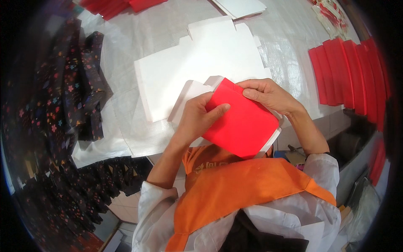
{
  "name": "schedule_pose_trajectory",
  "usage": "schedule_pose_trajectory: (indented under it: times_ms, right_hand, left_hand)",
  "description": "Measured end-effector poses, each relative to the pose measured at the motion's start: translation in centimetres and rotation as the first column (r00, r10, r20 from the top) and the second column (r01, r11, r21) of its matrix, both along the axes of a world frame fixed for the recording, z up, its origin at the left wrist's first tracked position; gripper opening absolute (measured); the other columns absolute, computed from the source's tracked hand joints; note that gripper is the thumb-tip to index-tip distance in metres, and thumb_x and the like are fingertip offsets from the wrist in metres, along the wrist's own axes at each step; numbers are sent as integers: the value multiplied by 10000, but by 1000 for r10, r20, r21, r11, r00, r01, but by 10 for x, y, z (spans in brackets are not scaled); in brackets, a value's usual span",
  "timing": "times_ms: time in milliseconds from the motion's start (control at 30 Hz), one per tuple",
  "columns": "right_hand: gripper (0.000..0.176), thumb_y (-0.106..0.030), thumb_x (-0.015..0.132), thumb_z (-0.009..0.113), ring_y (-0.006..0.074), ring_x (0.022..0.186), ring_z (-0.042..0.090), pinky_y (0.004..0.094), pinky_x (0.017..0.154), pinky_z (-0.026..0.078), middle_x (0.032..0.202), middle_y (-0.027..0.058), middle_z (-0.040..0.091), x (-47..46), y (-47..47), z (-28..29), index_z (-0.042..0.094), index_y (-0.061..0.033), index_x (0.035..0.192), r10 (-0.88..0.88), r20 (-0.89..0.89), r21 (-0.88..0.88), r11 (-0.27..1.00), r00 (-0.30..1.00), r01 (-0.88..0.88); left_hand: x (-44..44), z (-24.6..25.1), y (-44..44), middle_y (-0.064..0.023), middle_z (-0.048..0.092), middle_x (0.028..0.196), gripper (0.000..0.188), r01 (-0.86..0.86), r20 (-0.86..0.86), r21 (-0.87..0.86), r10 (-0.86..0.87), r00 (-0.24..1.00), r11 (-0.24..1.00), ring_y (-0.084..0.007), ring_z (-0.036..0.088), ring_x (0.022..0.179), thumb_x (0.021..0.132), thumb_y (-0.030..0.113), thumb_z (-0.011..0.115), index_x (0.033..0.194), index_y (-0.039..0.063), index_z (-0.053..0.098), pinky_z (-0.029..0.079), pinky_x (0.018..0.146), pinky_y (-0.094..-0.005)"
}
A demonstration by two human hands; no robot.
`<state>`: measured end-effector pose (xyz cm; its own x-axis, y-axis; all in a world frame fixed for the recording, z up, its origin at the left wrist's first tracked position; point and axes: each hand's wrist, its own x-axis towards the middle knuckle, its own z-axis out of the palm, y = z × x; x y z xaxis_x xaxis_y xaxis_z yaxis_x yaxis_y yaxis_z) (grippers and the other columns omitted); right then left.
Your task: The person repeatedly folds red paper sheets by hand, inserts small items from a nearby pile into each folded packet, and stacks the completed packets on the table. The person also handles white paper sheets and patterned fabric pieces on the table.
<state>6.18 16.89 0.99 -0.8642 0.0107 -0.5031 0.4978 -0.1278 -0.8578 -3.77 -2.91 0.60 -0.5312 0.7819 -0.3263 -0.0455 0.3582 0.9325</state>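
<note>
A partly folded paper blank (242, 123), red outside and white inside, is held over the table's near edge, tilted in front of my orange apron. My left hand (201, 115) grips its left side, with the thumb lying on the red face and the other fingers largely hidden. At the top right edge, my right hand (267, 94) pinches the blank between thumb and forefinger. White flaps stick out from its upper left and lower right. Just beyond both hands, white die-cut paper sheets (217, 53) with notched tabs lie flat on the table.
Translucent plastic sheeting (289, 41) covers the table. Red folded paper pieces (343, 75) stand in a row at the right. Black floral-printed paper pieces (72, 85) crowd the left, and more (78, 192) sit below. White sheets (242, 8) lie at the far side.
</note>
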Motion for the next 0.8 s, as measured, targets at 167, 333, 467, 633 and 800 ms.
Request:
schedule_pose_trajectory:
  times_ms: [167,333,467,633,800]
  right_hand:
    - [302,-150,905,507,133,886,605,257,793,487,1001,90,650,4,0,-7,584,13,1147,11,-123,108,994,992,2]
    - [296,-147,904,500,139,877,615,258,792,488,991,99,663,6,-4,-4,593,-4,1145,34,-158,252,968,987,7]
    - [294,-155,902,503,161,870,627,259,787,490,983,120,667,7,-5,0,599,-12,1140,70,-198,344,939,978,2]
    - [315,-162,909,491,192,875,639,271,778,493,993,148,658,14,-18,3,570,-15,1176,23,-272,456,884,962,108]
    - [320,-148,908,505,203,874,643,272,764,493,1000,166,651,26,-33,4,544,-6,1193,-40,-328,429,884,944,186]
  left_hand:
    - [0,0,-1,-38,650,798,254,0,-42,-30,-1,999,1000,-80,591,720,838,198,671,962,-20,634,486,637,-219]
    - [0,-1,-1,-34,654,795,246,-12,-22,-13,11,1000,1000,-74,590,706,838,197,673,955,-17,638,485,627,-216]
    - [0,-1,-1,-28,656,795,237,-16,-32,-38,14,999,999,-71,590,705,840,195,670,952,-13,641,485,627,-215]
    - [1,0,1,-27,657,792,233,-51,-9,14,52,999,999,-68,589,706,840,198,672,945,-8,644,484,625,-211]
    - [3,1,0,-24,658,799,224,-49,42,8,49,998,999,-61,588,713,842,194,670,954,1,651,482,624,-205]
